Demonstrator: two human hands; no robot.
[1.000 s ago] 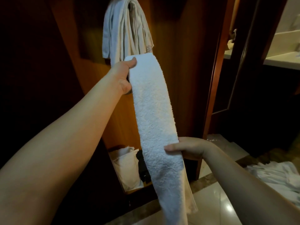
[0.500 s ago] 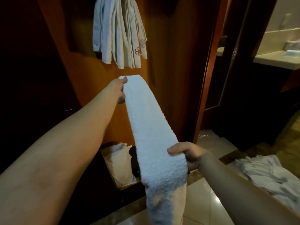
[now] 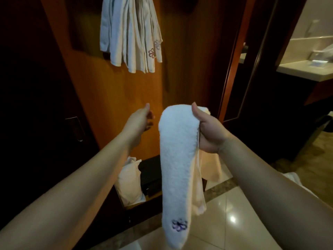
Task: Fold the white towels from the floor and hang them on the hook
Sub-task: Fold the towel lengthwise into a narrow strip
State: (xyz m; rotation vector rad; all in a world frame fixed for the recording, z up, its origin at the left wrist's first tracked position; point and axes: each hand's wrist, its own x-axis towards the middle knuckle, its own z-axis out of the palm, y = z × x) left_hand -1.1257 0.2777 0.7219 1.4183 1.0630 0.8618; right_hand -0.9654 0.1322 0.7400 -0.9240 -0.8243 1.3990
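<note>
- towel (image 3: 177, 159): white, nubby terry cloth, matt
- hanging towels (image 3: 131, 35): smoother cloth
- wall panel (image 3: 115, 98): polished wood
- floor (image 3: 234, 219): glossy tile

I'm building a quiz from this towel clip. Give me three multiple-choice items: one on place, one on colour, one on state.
1. Where do the already hung towels hang?
A. against the wooden panel, above the hands
B. on the sink counter
C. on the floor

2. What colour is the flower emblem on the held towel?
A. green
B. purple
C. yellow

3. How is the left hand?
A. gripping the towel
B. open, holding nothing
C. pressed on the floor

Key: A, they hang high on the panel; B, purple stitching; B, only the right hand grips the towel.
</note>
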